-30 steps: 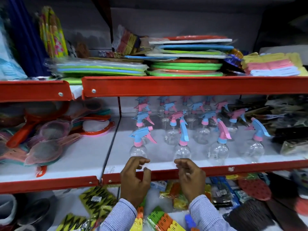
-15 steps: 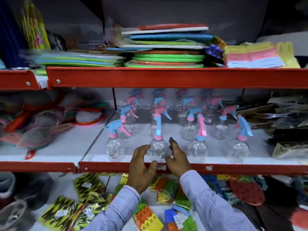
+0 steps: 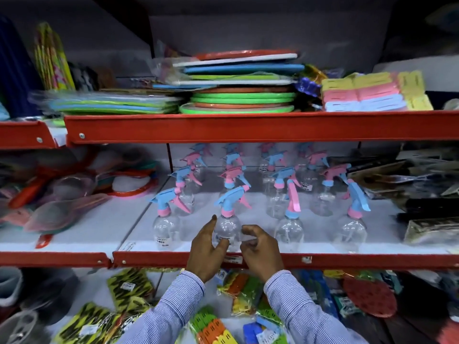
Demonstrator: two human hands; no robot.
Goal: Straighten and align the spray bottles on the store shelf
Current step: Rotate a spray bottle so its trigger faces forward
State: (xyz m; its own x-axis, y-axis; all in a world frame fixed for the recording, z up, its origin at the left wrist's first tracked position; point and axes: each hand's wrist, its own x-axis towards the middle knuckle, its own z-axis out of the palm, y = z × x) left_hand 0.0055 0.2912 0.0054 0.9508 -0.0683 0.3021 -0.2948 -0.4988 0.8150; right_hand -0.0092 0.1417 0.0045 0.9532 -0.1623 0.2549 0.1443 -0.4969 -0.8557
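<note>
Several clear spray bottles with blue and pink trigger heads stand in rows on the white middle shelf (image 3: 258,202). My left hand (image 3: 205,249) and my right hand (image 3: 262,250) grip the sides of the second front-row spray bottle (image 3: 227,225), whose blue nozzle points left. The leftmost front bottle (image 3: 166,228) also points left. The third front bottle (image 3: 289,229) and the fourth (image 3: 352,232) have their heads turned toward me. More bottles stand behind, partly hidden.
A red shelf lip (image 3: 360,260) runs in front of the bottles. Strainers (image 3: 62,212) lie to the left, dark packets (image 3: 432,207) to the right. Stacked plates (image 3: 238,100) and sponges (image 3: 360,95) fill the upper shelf. Packaged goods (image 3: 129,286) lie below.
Both hands rose from the red shelf lip and closed around the second front bottle. Its head turned from facing me to pointing left.
</note>
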